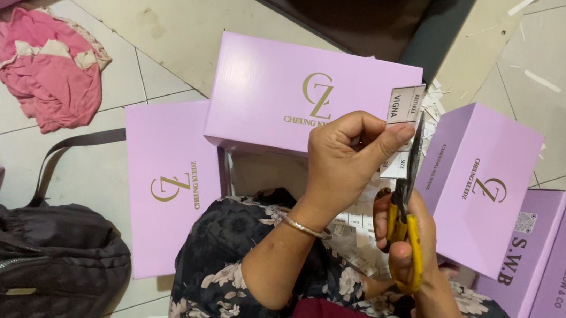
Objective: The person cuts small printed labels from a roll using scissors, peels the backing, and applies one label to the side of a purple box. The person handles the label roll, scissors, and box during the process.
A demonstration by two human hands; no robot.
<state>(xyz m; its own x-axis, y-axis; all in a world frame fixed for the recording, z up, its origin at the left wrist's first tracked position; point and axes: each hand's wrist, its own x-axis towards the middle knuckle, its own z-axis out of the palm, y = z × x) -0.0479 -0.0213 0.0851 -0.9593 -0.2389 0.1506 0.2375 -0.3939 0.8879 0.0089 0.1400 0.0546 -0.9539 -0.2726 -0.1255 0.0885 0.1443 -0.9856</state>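
Note:
My left hand (346, 162) pinches a small white paper label (405, 107) between thumb and fingers, holding it up in front of me. My right hand (405, 245) grips yellow-handled scissors (407, 193), whose dark blades point upward and meet the label's right edge. Below the hands, a pile of cut white label strips (359, 234) lies on my lap, over a dark floral garment (229, 272). A thin bangle sits on my left wrist.
Lilac cardboard boxes surround me: one straight ahead (269, 91), a flat lid to the left (168, 182), one upright at right (480, 180), more at far right (565, 273). A dark bag (20, 257) lies lower left, a pink cloth (51, 68) upper left on the tiled floor.

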